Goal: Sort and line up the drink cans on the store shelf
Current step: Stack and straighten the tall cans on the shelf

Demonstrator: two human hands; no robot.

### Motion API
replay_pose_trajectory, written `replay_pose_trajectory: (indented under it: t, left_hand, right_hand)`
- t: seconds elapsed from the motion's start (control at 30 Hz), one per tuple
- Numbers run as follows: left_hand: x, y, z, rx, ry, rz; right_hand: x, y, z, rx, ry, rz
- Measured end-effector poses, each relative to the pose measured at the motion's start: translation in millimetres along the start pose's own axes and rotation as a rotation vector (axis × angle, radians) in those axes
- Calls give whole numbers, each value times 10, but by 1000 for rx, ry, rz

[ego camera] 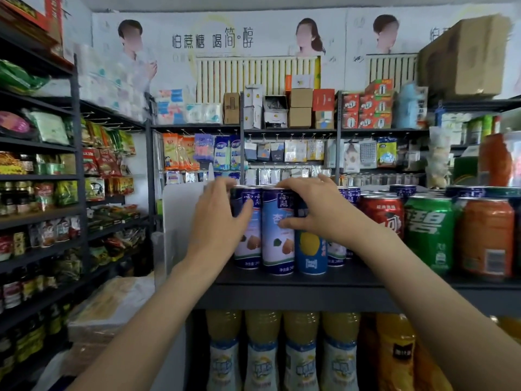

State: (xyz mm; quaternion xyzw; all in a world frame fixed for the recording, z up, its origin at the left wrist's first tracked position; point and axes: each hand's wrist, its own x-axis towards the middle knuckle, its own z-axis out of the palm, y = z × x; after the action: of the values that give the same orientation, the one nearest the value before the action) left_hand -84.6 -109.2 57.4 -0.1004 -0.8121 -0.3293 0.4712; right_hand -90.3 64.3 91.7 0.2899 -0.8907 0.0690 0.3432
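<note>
Both hands are up on the dark shelf (pixel 296 279) at its left end, working a cluster of tall slim cans. The left hand (pixel 218 221) curls around the leftmost blue-and-white can (pixel 248 244), thumb across its front and fingers reaching behind, so it grasps that can. The right hand (pixel 315 210) lies over the tops of the neighbouring cans, its thumb pressing the face of the middle blue-and-white can (pixel 277 246) and its fingers hooked over the rim behind; it seems to hold that can together with the blue can with a yellow circle (pixel 310 249) just to its right, though exactly which can the fingers close on is hidden. These three stand upright at the near edge, touching side by side, with more cans of the same blue-and-white kind behind and to the right. Farther right, a red can (pixel 383 215), a green can (pixel 430 232) and an orange can (pixel 486 235) already stand in an even front row, labels forward. Judging from this, the right part of the shelf looks finished, while the left group is only partly sorted: the yellow-circle can sits among a different kind and probably needs its own place, and the near row needs squaring. Bottles (pixel 262 351) fill the shelf below.
</note>
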Motion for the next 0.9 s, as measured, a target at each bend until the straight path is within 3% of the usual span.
replay_pose_trajectory:
  t: [0.1, 0.2, 0.4, 0.5, 0.73, 0.9]
  left_hand:
    - [98, 414, -56, -32, 85, 219]
    - [172, 759, 126, -38, -20, 298]
    - [215, 1316, 671, -74, -209, 358]
    - [233, 1596, 916, -57, -299, 374]
    - [213, 2023, 1408, -42, -501, 345]
    - [149, 2068, 1650, -1, -577, 299]
  right_hand:
    - [-88, 142, -173, 141, 121, 35]
    - [-231, 479, -456, 106, 178, 110]
    - [-571, 1401, -958, -37, 116, 336]
    - [-704, 1815, -1117, -116, 23, 421]
    - [-766, 2420, -1212, -118, -387, 471]
    - [-755, 2548, -1160, 61, -374, 417]
